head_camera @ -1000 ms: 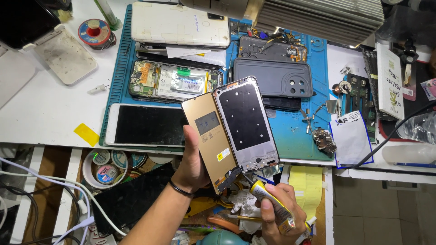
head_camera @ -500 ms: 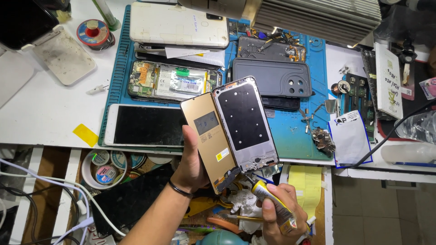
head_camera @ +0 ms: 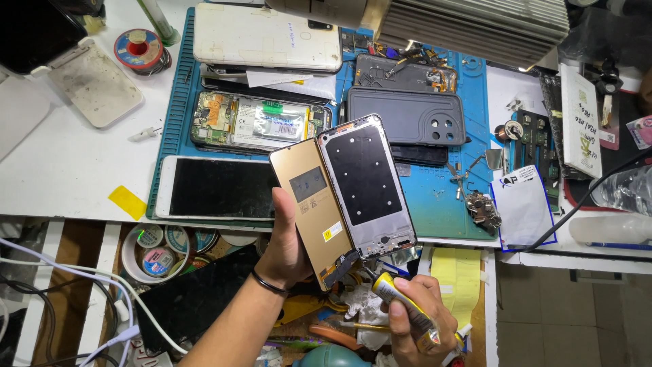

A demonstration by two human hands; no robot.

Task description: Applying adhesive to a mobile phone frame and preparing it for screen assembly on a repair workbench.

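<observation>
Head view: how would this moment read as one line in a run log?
left hand: holds phone frame and gold display panel | right hand: holds yellow glue tube, tip near frame's lower edge

Gold screen panel [head_camera: 314, 204] beside frame [head_camera: 367, 185]; yellow glue tube [head_camera: 402, 309].

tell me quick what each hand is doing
left hand: closed, holding gold display panel and phone frame
right hand: closed on yellow glue tube

Bare forearms, no sleeves, thin black band around left wrist [head_camera: 269, 283]
</observation>
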